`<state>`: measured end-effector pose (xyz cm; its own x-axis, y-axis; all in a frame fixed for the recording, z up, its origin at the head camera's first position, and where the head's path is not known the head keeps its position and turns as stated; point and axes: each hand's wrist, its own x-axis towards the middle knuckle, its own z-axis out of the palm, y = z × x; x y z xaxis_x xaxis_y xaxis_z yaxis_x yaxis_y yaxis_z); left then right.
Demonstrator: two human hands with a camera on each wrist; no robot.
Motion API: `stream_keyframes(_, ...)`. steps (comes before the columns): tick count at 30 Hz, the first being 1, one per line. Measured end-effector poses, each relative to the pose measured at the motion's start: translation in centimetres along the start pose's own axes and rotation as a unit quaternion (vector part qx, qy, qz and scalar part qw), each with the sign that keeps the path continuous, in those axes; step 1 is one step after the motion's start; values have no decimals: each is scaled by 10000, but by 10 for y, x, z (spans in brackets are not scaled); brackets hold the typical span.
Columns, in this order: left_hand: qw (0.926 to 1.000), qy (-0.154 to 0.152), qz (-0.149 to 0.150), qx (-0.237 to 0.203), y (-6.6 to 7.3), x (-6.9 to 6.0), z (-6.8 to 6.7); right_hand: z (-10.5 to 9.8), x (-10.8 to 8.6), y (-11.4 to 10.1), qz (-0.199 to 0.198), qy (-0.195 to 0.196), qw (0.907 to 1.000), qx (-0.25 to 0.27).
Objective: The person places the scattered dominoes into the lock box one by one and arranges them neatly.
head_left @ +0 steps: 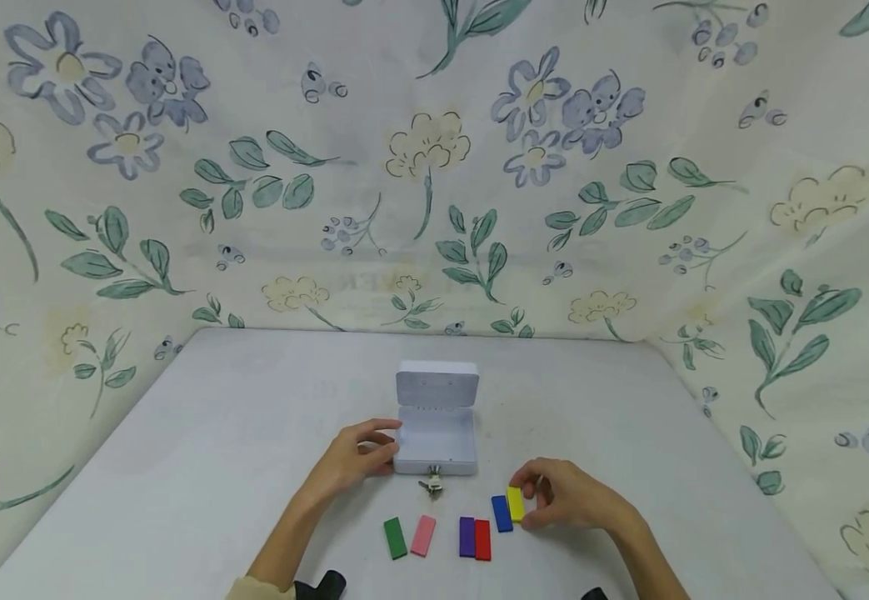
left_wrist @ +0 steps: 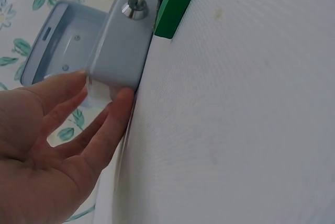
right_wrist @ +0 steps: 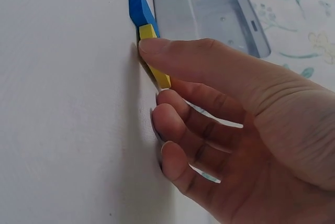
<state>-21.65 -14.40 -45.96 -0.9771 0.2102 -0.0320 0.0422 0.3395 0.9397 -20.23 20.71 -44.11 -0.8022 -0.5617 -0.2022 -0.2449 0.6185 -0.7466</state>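
Note:
A small white metal box (head_left: 436, 467) stands on the table with its hinged lid (head_left: 437, 388) raised; its inside shows bare. Keys (head_left: 431, 486) hang from the lock (left_wrist: 134, 8) on its front. My left hand (head_left: 359, 457) touches the box's left side with extended fingers. To the right of the box, my right hand (head_left: 572, 493) pinches a yellow block (head_left: 515, 504) end to end between thumb and forefinger. A blue block (head_left: 502, 513) lies right against the yellow one. In the right wrist view, the other fingers (right_wrist: 168, 122) are loosely bent near the tabletop.
Nearer me on the white table (head_left: 277, 392) lie a green block (head_left: 395, 538) and a pink block (head_left: 422, 535), slightly apart. A purple block (head_left: 467, 537) and a red block (head_left: 482, 540) lie side by side. Floral cloth (head_left: 434, 250) surrounds the table's back and sides.

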Motion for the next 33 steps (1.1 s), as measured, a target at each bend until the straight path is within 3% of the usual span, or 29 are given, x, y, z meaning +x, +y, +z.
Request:
stream_keyframes(17,9999,-109,-6,-28,0,4,-2,-4,5,-2,112,328,9994,49)
stream_keyframes(33,9999,-138,-27,-92,-2,4,-2,-13,13,-12,-332,389,9984,-260)
